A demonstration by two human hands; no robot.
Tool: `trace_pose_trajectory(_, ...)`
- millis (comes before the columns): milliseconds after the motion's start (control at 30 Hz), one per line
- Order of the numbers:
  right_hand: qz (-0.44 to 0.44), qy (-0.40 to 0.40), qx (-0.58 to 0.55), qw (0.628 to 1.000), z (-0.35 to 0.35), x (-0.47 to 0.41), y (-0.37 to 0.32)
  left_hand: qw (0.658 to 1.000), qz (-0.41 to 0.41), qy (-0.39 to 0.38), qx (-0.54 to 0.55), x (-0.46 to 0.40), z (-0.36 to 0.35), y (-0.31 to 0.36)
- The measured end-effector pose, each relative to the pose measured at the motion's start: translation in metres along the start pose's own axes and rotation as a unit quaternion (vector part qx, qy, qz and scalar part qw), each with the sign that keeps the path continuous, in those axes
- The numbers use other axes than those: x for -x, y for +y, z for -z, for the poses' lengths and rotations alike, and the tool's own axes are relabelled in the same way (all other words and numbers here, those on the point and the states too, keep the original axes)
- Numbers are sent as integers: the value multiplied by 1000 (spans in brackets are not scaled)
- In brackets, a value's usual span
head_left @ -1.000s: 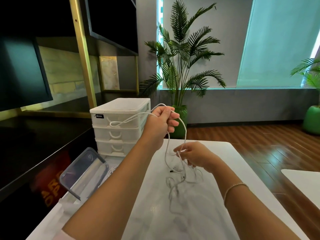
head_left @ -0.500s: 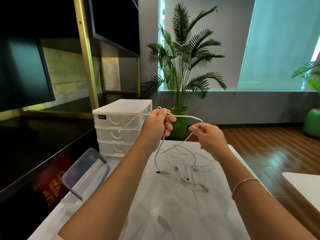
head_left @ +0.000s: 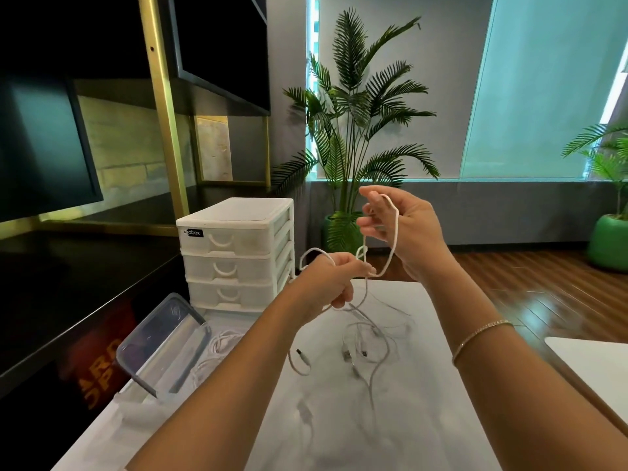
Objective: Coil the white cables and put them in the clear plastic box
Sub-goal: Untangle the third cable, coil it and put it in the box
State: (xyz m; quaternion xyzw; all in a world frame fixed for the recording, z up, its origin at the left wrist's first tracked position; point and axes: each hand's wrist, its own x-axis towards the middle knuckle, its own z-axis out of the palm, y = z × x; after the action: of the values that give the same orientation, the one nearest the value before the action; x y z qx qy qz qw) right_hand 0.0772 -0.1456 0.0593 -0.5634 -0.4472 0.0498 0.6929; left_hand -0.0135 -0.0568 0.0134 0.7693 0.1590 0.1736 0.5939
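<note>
Both hands (left hand (head_left: 334, 283), right hand (head_left: 404, 229)) pinch a white cable (head_left: 390, 246) above the marbled table (head_left: 339, 419).

The table (head_left: 390, 419) served as the landmark. At its far left corner stood the drawer unit (head_left: 238, 253). Just before that unit, along the table's left edge, sat the plastic box (head_left: 170, 348) with coiled cables (head_left: 217, 348) in it. Loose cables (head_left: 367, 348) lay on the table's middle. Above the table's far part the left hand (head_left: 326, 283) held a cable (head_left: 390, 246), and the right hand (head_left: 404, 226) held the same cable higher, to its right. Behind the table stood a potted palm (head_left: 356, 130).
</note>
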Motion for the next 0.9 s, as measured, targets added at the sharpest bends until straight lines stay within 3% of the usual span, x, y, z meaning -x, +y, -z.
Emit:
trace_pose_trajectory(133,-17,7,-30,999,3,3,-3,998,-25,3,63,2,0,4)
trace_pose_trajectory(267,-99,74,95,988,12,12,17,990,-46,55,118,-1,5,13)
trace_pose_trajectory(433,-280,-84,213,932,0,39,52,981,-76,90,153,-8,2,20)
trace_pose_trajectory(533,-276,-62,292,914,-8,41,78,976,-97,92,173,-8,1,27)
trace_pose_trajectory(633,-262,-88,353,894,-15,43,97,971,-130,76,187,-6,1,36)
trace_pose_trajectory(900,-148,42,259,954,4,16,69,965,-161,110,174,-3,16,36)
